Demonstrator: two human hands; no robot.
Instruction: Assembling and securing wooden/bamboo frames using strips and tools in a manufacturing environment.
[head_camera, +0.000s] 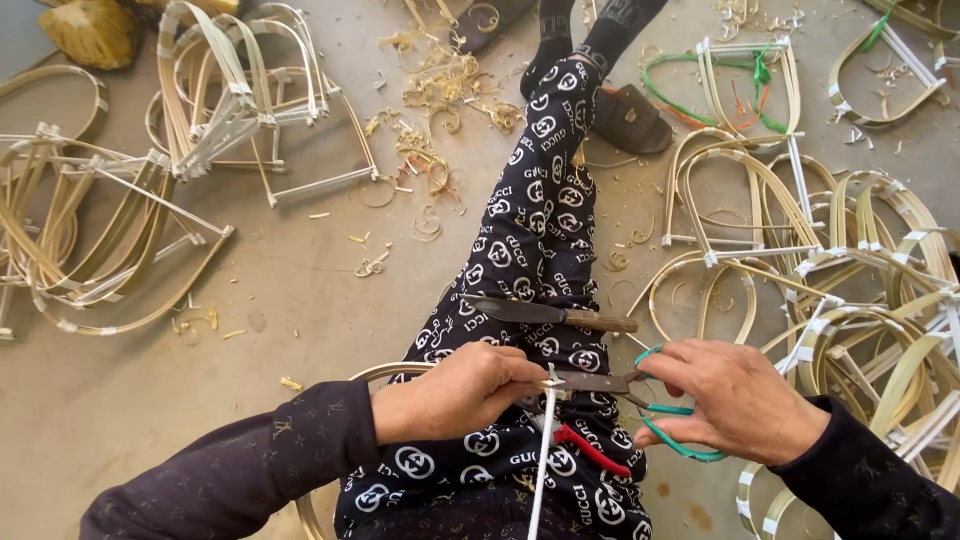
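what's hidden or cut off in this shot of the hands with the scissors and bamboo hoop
- Curved bamboo hoop, head view: mostly behind the left hand and sleeve.
- Green-handled scissors: blade tips hidden by left-hand fingers, handles partly by the right hand.
- White strap: lower end cut off by bottom edge.

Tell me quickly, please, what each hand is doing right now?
Left hand: closed, gripping the bent bamboo strip at the white binding strap.
Right hand: closed on the green-handled scissors, blades at the strap.
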